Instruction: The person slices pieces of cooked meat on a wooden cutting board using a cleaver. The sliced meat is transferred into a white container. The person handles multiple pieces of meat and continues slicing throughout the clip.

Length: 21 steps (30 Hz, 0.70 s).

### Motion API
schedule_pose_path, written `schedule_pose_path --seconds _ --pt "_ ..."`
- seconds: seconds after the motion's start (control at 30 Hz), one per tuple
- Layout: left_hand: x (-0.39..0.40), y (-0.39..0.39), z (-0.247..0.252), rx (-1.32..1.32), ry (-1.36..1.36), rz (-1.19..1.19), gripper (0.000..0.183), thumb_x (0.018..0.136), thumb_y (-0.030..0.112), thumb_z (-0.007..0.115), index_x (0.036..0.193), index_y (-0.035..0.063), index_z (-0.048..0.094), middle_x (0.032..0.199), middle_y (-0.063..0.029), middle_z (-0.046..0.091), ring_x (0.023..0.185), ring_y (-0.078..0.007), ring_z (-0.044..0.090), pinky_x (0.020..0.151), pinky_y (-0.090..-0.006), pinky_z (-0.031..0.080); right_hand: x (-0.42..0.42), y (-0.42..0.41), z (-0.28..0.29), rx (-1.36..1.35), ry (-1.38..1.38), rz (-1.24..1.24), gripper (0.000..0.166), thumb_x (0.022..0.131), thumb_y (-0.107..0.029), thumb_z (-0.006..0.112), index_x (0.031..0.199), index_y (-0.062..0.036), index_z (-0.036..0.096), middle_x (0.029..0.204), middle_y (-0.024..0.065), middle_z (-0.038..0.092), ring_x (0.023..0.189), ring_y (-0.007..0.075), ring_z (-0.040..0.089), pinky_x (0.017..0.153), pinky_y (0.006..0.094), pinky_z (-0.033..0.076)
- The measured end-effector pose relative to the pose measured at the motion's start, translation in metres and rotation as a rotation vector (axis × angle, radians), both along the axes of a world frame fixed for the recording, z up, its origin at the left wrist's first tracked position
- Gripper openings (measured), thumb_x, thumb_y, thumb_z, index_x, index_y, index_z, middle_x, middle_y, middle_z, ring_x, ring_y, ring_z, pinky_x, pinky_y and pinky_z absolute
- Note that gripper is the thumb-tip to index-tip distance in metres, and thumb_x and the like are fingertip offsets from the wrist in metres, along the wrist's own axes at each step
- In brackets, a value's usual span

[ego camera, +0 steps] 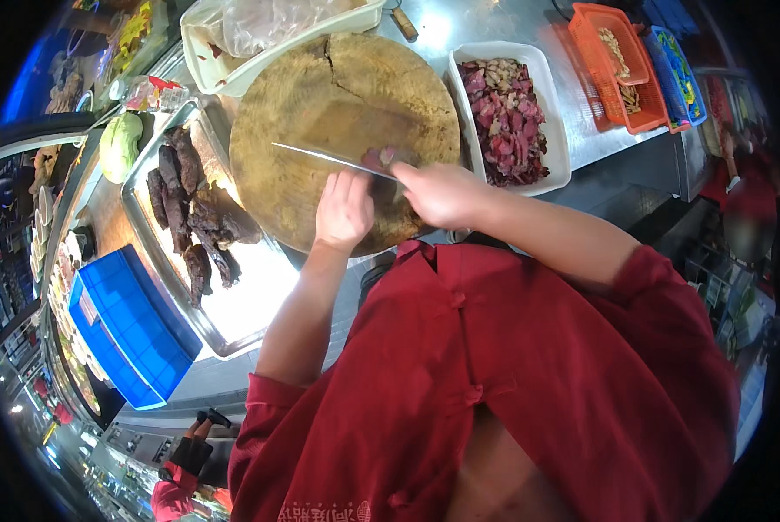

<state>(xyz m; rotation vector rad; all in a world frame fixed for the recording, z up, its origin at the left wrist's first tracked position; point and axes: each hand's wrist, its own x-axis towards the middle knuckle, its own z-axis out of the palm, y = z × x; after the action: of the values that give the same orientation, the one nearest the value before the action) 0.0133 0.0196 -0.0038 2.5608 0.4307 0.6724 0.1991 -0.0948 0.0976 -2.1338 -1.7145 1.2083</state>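
A knife (328, 158), seen nearly edge-on, lies over a round wooden chopping block (299, 85) with a crack near its far edge. Its handle is hidden in my right hand (439, 192), which is closed around it. Fingers bent, my left hand (345, 210) rests on the block at the near side of the blade; whether anything is under its fingertips is hidden. Reddish sliced meat (378, 158) lies beyond the blade, close to my right hand. To the right of the block, a white plastic tub (559, 130) holds cut dark-red meat (507, 124) and paler pieces.
A metal tray (210, 336) with dark smoked meat (181, 189) stands left, near a blue plastic crate (132, 326), a green cabbage (120, 147) and a plastic bottle (152, 93). A bag-lined tub (224, 78) touches the block's far left. Orange baskets (647, 104) stand right.
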Motion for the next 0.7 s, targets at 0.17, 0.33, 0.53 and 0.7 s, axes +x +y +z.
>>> schedule_pose_path --seconds 0.17,0.33,0.53,0.7 --pt "-0.003 -0.002 -0.002 0.006 -0.016 0.008 0.029 0.076 -0.003 0.062 0.104 0.0016 0.063 0.098 -0.0196 0.06 0.088 -0.0399 0.058 0.081 -0.0472 0.051 0.01 -0.002 0.024 -0.006 -0.019 0.048 0.04 0.095 -0.012 0.054 0.133 -0.001 0.052 0.095 0.0259 0.071 0.089 0.0461 0.069 0.076 0.0558 0.053" --pt "-0.005 -0.002 -0.002 0.001 0.008 0.015 0.029 0.077 -0.003 0.062 0.106 0.0015 0.063 0.102 -0.0201 0.061 0.089 -0.04 0.058 0.082 -0.0472 0.051 0.012 -0.035 0.035 0.038 0.021 0.017 0.039 0.097 -0.017 0.056 0.133 -0.0014 0.05 0.091 0.0267 0.071 0.088 0.0479 0.068 0.076 0.0571 0.053" --pt "-0.005 -0.001 0.003 0.005 0.024 -0.016 0.03 0.078 -0.003 0.063 0.108 0.0018 0.064 0.107 -0.0189 0.064 0.091 -0.0394 0.059 0.082 -0.0455 0.051 -0.011 0.005 -0.016 0.101 0.02 -0.038 0.027 0.094 -0.014 0.055 0.117 0.0 0.052 0.086 0.0266 0.071 0.083 0.0471 0.069 0.073 0.057 0.054" --pt "-0.02 -0.007 0.007 0.091 0.09 0.041 0.034 0.077 -0.002 0.065 0.111 0.0031 0.067 0.113 -0.0163 0.066 0.095 -0.0366 0.062 0.086 -0.0438 0.052 -0.022 -0.01 -0.007 0.124 -0.018 -0.045 0.025 0.092 -0.01 0.055 0.113 0.0005 0.052 0.085 0.0259 0.071 0.085 0.0454 0.07 0.072 0.0565 0.054"
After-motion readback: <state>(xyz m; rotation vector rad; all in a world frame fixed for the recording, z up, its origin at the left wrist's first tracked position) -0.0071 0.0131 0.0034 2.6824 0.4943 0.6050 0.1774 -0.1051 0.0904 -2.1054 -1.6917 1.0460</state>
